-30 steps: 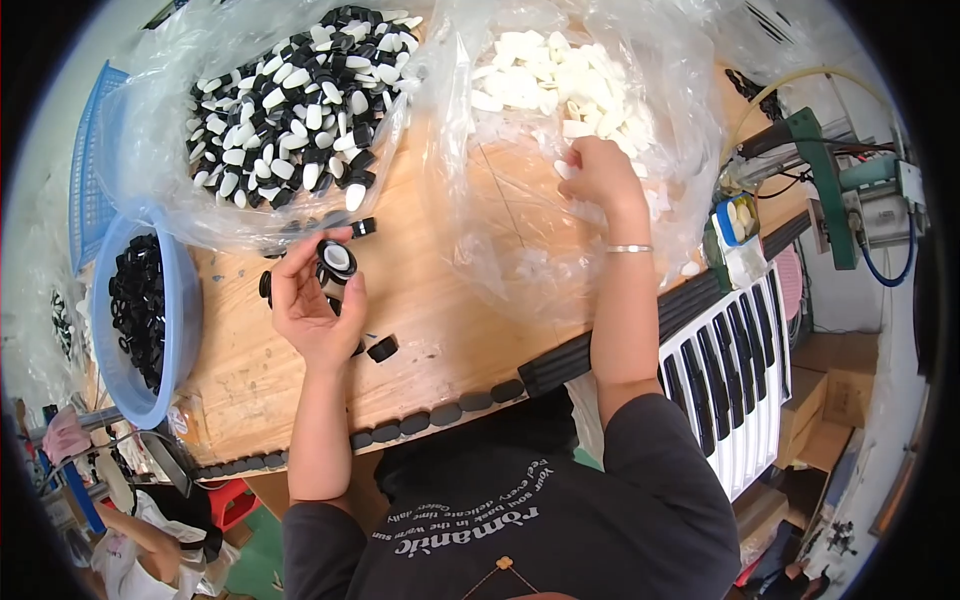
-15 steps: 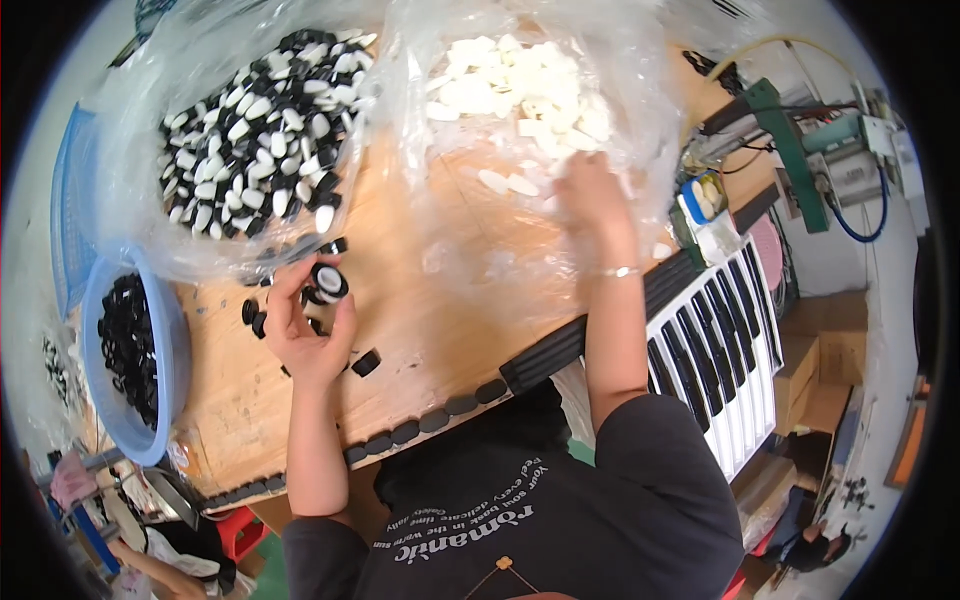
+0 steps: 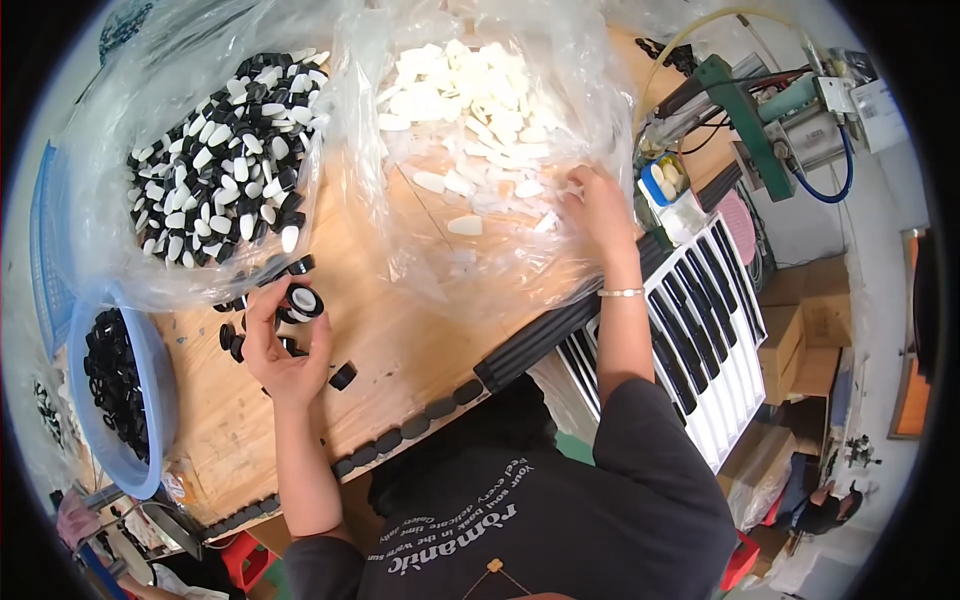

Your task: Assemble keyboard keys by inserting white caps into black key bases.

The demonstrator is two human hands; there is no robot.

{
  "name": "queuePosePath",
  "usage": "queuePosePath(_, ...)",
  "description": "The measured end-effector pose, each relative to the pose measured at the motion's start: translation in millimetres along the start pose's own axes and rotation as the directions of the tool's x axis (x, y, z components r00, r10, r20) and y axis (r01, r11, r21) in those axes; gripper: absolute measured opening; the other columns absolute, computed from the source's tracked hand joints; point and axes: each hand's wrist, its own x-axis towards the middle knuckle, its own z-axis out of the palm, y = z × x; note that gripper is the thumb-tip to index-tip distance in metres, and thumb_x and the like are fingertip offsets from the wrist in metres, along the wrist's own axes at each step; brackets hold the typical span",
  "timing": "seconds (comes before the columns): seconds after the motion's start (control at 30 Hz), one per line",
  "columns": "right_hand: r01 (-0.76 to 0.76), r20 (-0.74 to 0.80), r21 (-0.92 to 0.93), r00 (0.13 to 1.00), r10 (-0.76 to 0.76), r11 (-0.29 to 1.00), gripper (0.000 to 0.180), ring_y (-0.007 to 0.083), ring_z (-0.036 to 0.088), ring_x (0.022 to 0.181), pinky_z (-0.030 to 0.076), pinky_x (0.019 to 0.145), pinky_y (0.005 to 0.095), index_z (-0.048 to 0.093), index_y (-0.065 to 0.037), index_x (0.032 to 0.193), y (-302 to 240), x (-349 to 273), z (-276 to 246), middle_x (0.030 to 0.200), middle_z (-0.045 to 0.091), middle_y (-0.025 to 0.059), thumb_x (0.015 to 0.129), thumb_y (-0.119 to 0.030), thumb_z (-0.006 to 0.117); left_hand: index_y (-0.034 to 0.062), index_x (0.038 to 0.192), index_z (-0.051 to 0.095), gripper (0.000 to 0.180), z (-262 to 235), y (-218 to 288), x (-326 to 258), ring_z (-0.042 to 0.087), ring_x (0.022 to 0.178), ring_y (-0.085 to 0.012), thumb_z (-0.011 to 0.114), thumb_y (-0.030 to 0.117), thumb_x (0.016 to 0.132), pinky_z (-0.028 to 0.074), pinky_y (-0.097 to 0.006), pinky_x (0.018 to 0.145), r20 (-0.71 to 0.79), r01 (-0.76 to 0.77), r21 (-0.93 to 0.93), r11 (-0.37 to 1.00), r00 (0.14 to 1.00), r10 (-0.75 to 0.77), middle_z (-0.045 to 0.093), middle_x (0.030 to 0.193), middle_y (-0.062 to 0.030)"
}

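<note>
A worker at a wooden bench [image 3: 400, 330] holds a round black cap [image 3: 303, 300] with a white insert in the left hand [image 3: 280, 345], thumb and fingers curled and closed around it, just above the bench surface and close to the mouth of the nearer plastic bag. The right hand [image 3: 600, 205] is well apart from it, across the bench, reaching into a clear bag of white liners [image 3: 470, 110]; its fingers are bent down among the pieces, pinched on a small white piece as far as can be seen (the tips are partly hidden by the plastic film).

Two clear bags lie open at the far side of the bench: the one on the left, a bag of black-and-white caps [image 3: 215, 170], holds far too many to count, as does the bag of white pieces. A handful of loose black caps [image 3: 342, 376], roughly six or seven, lie scattered on the wood around the left hand. One blue basin [image 3: 150, 440] of black caps stands at the person's left, touching the bench edge. A row of dark caps lines the near edge of the bench, and a black-and-white slotted rack [image 3: 710, 320] stands to the right, below the right forearm.
</note>
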Motion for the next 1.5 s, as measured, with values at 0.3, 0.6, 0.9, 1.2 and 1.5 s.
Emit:
queuePosePath(0.3, 0.264, 0.045, 0.030, 0.963, -0.265, 0.964, 0.010, 0.0341, 0.062, 0.083, 0.051, 0.075, 0.0409, 0.069, -0.004, 0.082, -45.4, 32.5, 37.3, 0.086, 0.064, 0.0163, 0.075, -0.006, 0.062, -0.0019, 0.105, 0.059, 0.042, 5.4, 5.8, 6.0, 0.054, 0.079, -0.0191, 0.068, -0.004, 0.064, 0.044, -0.028, 0.070, 0.047, -0.118, 0.093, 0.989, 0.992, 0.114, 0.065, 0.094, -0.0105)
queuePosePath(0.6, 0.140, 0.190, -0.196, 0.976, -0.103, 0.970, 0.006, 0.0346, 0.063, 0.074, 0.050, 0.066, 0.0420, 0.069, -0.003, 0.074, -58.7, 39.5, 26.1, 0.077, 0.066, 0.0161, 0.070, -0.006, 0.066, -0.0011, 0.111, 0.057, 0.044, -1.8, 5.9, 5.4, 0.054, 0.082, -0.0159, 0.065, -0.008, 0.069, 0.045, -0.026, 0.075, 0.113, -0.125, 0.123, 0.985, 0.987, 0.111, 0.064, 0.099, -0.0112)
queuePosePath(0.9, 0.154, 0.049, 0.162, 0.985, -0.163, 0.975, 0.012, 0.0247, 0.066, 0.067, 0.051, 0.065, 0.0312, 0.067, 0.002, 0.086, -86.5, 50.8, -1.5, 0.074, 0.068, 0.0155, 0.074, -0.001, 0.066, 0.0000, 0.109, 0.059, 0.044, -1.1, 3.7, 7.0, 0.053, 0.081, -0.0171, 0.068, -0.004, 0.066, 0.043, -0.027, 0.073, 0.122, -0.128, 0.129, 0.983, 0.986, 0.112, 0.064, 0.098, -0.0095)
queuePosePath(1.2, 0.000, 0.241, 0.272, 0.968, -0.068, 0.962, 0.008, 0.0265, 0.063, 0.067, 0.051, 0.066, 0.0357, 0.065, 0.000, 0.079, -78.9, 36.5, 5.5, 0.070, 0.064, 0.0149, 0.071, -0.003, 0.066, -0.0001, 0.106, 0.061, 0.043, -3.6, 4.3, 8.7, 0.052, 0.080, -0.0178, 0.068, -0.003, 0.064, 0.043, -0.028, 0.073, 0.105, -0.077, 0.148, 0.986, 0.993, 0.062, 0.062, 0.093, -0.0084)
queuePosePath(1.5, 0.377, 0.250, 0.205, 0.872, -0.421, 0.903, 0.013, 0.0287, 0.062, 0.072, 0.050, 0.067, 0.0354, 0.067, -0.001, 0.085, -66.9, 27.3, 18.1, 0.079, 0.062, 0.0144, 0.073, 0.001, 0.063, 0.0006, 0.104, 0.062, 0.042, -3.0, 6.2, 9.2, 0.053, 0.078, -0.0187, 0.069, -0.003, 0.063, 0.043, -0.028, 0.071, 0.138, -0.137, 0.166, 0.977, 0.984, 0.115, 0.062, 0.091, -0.0088)
